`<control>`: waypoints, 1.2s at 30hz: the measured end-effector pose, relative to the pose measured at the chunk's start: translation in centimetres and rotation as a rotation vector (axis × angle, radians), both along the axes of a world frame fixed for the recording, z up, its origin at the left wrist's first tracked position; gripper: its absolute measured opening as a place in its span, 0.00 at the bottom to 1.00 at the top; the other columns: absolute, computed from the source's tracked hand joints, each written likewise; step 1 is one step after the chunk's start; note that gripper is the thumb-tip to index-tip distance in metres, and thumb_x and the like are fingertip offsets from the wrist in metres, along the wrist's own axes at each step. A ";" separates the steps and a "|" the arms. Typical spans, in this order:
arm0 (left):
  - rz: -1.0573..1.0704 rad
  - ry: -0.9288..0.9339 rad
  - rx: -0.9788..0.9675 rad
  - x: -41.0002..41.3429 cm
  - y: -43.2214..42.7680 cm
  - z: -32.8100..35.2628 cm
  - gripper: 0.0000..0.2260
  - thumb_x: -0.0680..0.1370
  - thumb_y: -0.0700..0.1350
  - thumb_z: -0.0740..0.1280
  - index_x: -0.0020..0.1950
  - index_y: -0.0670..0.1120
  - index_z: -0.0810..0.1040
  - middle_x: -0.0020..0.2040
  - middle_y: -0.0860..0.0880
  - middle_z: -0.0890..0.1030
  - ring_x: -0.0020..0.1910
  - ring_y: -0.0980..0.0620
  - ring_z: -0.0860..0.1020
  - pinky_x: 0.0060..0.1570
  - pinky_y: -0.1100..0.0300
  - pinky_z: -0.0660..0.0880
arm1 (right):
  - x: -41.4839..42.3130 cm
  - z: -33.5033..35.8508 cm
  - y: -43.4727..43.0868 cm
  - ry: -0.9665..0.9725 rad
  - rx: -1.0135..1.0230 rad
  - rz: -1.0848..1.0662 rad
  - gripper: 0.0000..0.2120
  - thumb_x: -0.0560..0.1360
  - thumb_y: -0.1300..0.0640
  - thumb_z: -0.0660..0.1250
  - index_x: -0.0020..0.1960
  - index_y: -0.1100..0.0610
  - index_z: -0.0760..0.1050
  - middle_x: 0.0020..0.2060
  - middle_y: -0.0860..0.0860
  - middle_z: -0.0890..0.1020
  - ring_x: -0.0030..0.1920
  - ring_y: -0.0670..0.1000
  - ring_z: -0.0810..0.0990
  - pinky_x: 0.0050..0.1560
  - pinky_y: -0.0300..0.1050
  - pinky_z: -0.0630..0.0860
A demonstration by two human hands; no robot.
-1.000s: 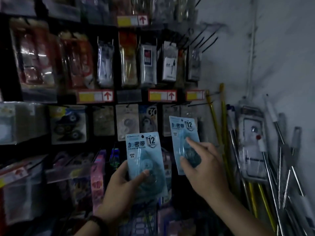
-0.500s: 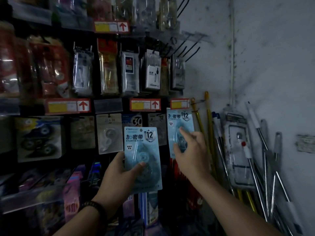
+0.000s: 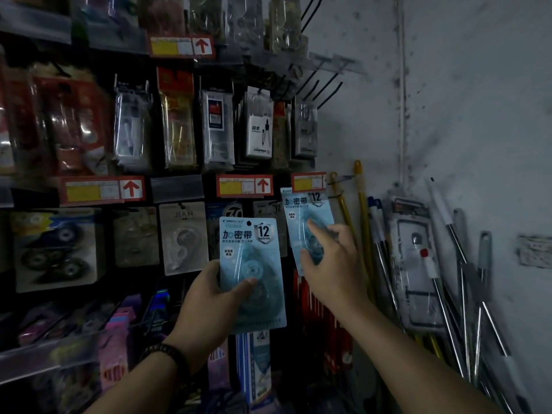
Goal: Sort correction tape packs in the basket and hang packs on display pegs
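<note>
Dim display rack [image 3: 174, 188] behind two blue packs [image 3: 248, 237] [image 3: 298, 204]: left hand [image 3: 209, 297] grips one, right hand [image 3: 331, 264] pinches one

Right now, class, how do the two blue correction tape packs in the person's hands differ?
The left-hand pack stands upright and lower, held by the left hand. The right-hand pack tilts, up at the red price tag, pinched by the right hand. Both are light blue, marked 12.

The right hand [image 3: 328, 264] has raised its blue pack [image 3: 301, 204] up under the rightmost price label [image 3: 309, 182].
</note>
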State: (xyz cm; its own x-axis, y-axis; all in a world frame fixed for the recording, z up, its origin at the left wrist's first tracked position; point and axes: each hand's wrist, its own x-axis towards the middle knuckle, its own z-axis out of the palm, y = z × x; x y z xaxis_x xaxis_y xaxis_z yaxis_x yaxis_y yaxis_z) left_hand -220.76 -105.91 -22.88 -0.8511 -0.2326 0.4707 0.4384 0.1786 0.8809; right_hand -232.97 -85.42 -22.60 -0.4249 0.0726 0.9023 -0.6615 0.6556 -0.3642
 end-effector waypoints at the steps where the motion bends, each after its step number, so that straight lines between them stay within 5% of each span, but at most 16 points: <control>1: -0.001 0.000 -0.002 0.0 0.1 0.1 0.13 0.80 0.46 0.75 0.64 0.50 0.79 0.56 0.51 0.89 0.51 0.51 0.89 0.48 0.49 0.87 | 0.0 0.2 0.1 -0.013 0.000 0.001 0.28 0.80 0.48 0.71 0.79 0.46 0.70 0.61 0.45 0.68 0.62 0.51 0.74 0.53 0.46 0.83; 8: 0.012 0.023 0.001 0.0 0.7 1.0 0.11 0.80 0.44 0.75 0.61 0.50 0.80 0.53 0.50 0.89 0.46 0.54 0.89 0.37 0.59 0.85 | -0.5 1.6 -0.3 -0.109 0.083 -0.016 0.29 0.79 0.47 0.72 0.79 0.45 0.70 0.61 0.46 0.70 0.63 0.49 0.73 0.57 0.43 0.78; 14: 0.018 -0.005 0.039 -0.5 1.0 2.1 0.12 0.79 0.48 0.76 0.61 0.52 0.83 0.54 0.51 0.89 0.51 0.47 0.89 0.52 0.40 0.86 | -2.6 1.8 -1.5 -0.240 0.140 -0.044 0.31 0.76 0.50 0.76 0.77 0.44 0.71 0.60 0.47 0.72 0.61 0.50 0.73 0.55 0.46 0.79; 19: 0.043 0.004 0.021 -0.9 1.6 3.0 0.11 0.79 0.48 0.76 0.61 0.52 0.82 0.55 0.51 0.87 0.53 0.47 0.87 0.53 0.42 0.86 | 0.3 0.6 -1.9 -0.100 -0.046 0.057 0.18 0.82 0.40 0.62 0.69 0.46 0.74 0.58 0.43 0.74 0.56 0.45 0.77 0.50 0.45 0.80; 24: 0.018 0.037 0.025 -1.5 3.2 3.2 0.09 0.80 0.48 0.75 0.60 0.54 0.81 0.56 0.51 0.86 0.54 0.48 0.87 0.55 0.44 0.86 | 4.5 -2.3 -1.9 0.004 0.064 0.192 0.31 0.78 0.31 0.59 0.77 0.43 0.66 0.61 0.40 0.71 0.59 0.41 0.75 0.51 0.42 0.81; 29: -0.061 -0.026 -0.001 -2.5 4.9 2.8 0.07 0.82 0.49 0.73 0.59 0.50 0.84 0.54 0.49 0.89 0.52 0.50 0.89 0.54 0.48 0.87 | 4.1 -3.8 -1.2 -0.060 0.067 0.212 0.40 0.74 0.32 0.64 0.83 0.39 0.56 0.64 0.41 0.69 0.65 0.46 0.75 0.57 0.47 0.83; 32: 0.014 -0.029 -0.174 -3.0 4.9 2.8 0.10 0.82 0.54 0.72 0.60 0.51 0.83 0.54 0.48 0.89 0.50 0.49 0.88 0.54 0.43 0.86 | 3.2 -4.1 -0.1 -0.103 -0.007 0.220 0.41 0.73 0.33 0.65 0.83 0.39 0.58 0.61 0.41 0.69 0.61 0.45 0.77 0.55 0.47 0.84; 36: 0.280 0.097 -0.697 -2.5 3.9 2.9 0.11 0.81 0.55 0.72 0.60 0.55 0.78 0.52 0.56 0.85 0.49 0.56 0.84 0.50 0.54 0.85 | 2.1 -3.0 1.0 -0.144 -0.065 0.087 0.37 0.78 0.42 0.73 0.83 0.42 0.62 0.56 0.44 0.69 0.51 0.44 0.76 0.43 0.31 0.72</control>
